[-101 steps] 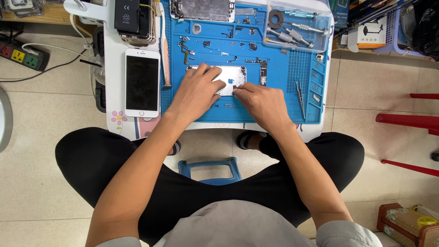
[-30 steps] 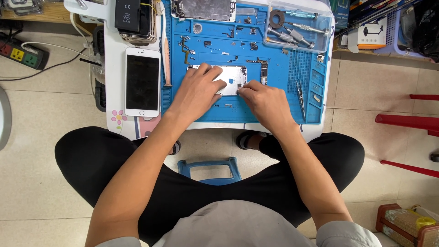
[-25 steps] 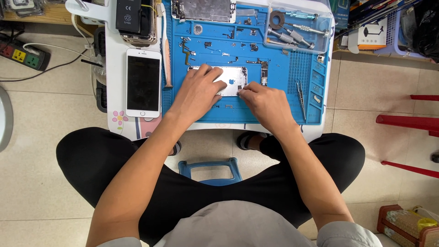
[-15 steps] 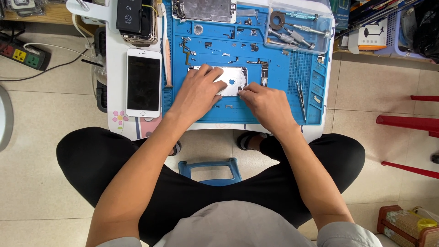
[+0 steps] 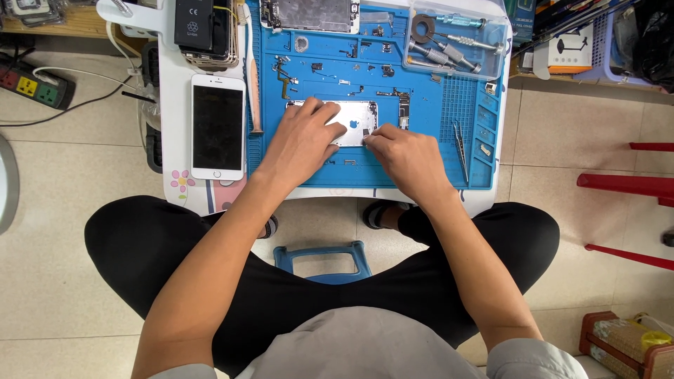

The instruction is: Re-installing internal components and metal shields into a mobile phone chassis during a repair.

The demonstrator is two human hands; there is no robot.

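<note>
as both hands (image 5: 303,144) press phone shell (image 5: 353,126)

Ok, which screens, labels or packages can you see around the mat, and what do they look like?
White phone: left of the blue mat, face up, dark rectangular screen.
Black battery: top left, white label markings.
White-and-orange box: upper right, beside a basket.
Silver phone shell: under the left hand, right hand at its edge.

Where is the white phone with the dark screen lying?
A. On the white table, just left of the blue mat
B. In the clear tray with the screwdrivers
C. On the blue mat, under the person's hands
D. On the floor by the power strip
A: the white phone lies face up on the white table, beside the left edge of the blue mat, apart from both hands.
</note>
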